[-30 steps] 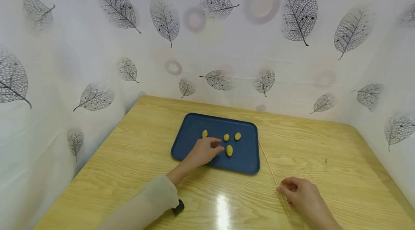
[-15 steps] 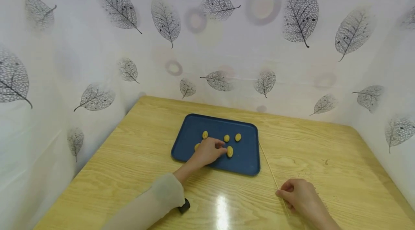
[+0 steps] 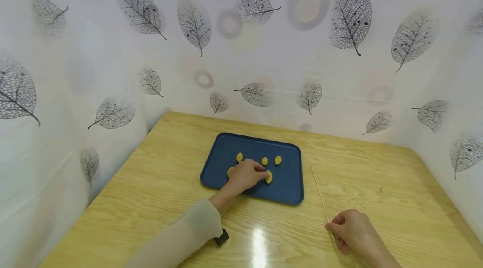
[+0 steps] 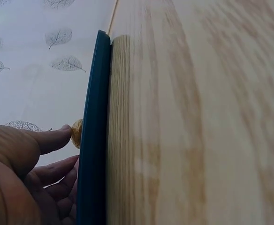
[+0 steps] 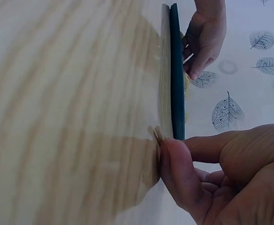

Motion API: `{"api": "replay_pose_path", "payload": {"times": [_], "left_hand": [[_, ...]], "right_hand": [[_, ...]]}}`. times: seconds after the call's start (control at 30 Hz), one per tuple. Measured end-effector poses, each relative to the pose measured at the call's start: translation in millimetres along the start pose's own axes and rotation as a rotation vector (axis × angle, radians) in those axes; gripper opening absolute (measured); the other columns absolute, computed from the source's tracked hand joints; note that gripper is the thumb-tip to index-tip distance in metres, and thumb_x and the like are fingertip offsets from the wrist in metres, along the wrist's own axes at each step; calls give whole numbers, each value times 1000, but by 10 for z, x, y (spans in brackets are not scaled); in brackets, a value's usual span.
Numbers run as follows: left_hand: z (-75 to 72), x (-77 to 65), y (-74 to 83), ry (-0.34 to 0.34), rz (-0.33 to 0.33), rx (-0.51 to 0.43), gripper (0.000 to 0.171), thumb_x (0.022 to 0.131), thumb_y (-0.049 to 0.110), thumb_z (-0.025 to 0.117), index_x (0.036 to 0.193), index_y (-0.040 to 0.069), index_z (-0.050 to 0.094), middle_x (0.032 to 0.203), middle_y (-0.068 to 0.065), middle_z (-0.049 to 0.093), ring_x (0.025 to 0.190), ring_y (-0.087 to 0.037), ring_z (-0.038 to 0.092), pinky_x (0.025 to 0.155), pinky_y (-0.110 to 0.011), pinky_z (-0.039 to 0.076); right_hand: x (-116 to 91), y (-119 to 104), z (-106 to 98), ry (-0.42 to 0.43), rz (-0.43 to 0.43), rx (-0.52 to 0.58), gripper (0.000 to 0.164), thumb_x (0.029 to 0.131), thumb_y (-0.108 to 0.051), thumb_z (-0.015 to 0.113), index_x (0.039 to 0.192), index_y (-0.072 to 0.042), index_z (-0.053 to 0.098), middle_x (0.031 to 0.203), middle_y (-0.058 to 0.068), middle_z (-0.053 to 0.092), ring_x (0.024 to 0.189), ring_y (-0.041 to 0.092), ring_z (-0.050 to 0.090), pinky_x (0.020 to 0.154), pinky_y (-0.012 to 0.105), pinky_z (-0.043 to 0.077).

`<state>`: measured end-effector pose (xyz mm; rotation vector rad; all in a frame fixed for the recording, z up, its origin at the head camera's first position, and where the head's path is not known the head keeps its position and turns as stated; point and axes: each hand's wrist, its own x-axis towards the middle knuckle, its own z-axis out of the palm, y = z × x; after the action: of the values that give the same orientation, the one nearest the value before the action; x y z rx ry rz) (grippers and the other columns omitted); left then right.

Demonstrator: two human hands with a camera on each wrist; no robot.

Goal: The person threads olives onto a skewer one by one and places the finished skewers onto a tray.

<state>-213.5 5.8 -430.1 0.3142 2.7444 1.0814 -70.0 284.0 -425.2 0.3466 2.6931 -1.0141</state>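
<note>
A blue tray (image 3: 288,192) lies on the table with several small yellow oval fruits on it. My left hand (image 3: 243,175) reaches over its near side. The left thumb tip touches the front yellow fruit (image 3: 269,178); in the left wrist view a small gap shows between that fruit (image 4: 78,133) and the index finger below. My right hand (image 3: 354,230) pinches a thin bamboo skewer (image 3: 320,192) between thumb and index finger, right of the tray. The skewer slants toward the back, its far tip beside the tray's right edge. In the right wrist view the fingers (image 5: 177,157) hide most of it.
Two yellow fruits lie behind the front one, including the right one (image 3: 278,160). Another fruit (image 3: 239,157) sits at the tray's left, and one (image 3: 230,171) is partly covered by my left hand. A leaf-printed curtain (image 3: 264,62) encloses the wooden table (image 3: 181,159).
My left hand has moved right across the tray until its thumb meets the front fruit. My right fingers have closed on the skewer, and its far end has shifted away from the tray's edge.
</note>
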Motion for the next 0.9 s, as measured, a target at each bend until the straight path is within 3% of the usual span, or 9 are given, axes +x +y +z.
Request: {"api": "replay_pose_path", "payload": {"times": [0.23, 0.57, 0.9], "left_hand": [[2, 10, 9, -21, 5, 8, 32, 90, 39, 83, 113, 17, 82, 110, 3, 77, 93, -19, 72, 73, -35, 59], [2, 5, -20, -69, 61, 4, 28, 92, 35, 80, 117, 20, 81, 112, 6, 77, 95, -16, 72, 74, -32, 60], [2, -14, -13, -58, 77, 10, 25, 90, 33, 83, 111, 20, 81, 105, 7, 77, 91, -15, 71, 73, -32, 59]], "right_hand": [[-10, -18, -35, -30, -18, -106, 32, 93, -10, 74, 64, -8, 62, 48, 3, 54, 41, 14, 50, 47, 24, 44], [-3, -44, -59, -59, -31, -72, 19, 94, -2, 71, 75, -4, 69, 54, 5, 58, 45, 17, 58, 49, 26, 56], [4, -10, -87, -87, -113, -68, 11, 89, 4, 66, 79, 2, 68, 52, 4, 57, 44, 16, 59, 45, 23, 57]]}}
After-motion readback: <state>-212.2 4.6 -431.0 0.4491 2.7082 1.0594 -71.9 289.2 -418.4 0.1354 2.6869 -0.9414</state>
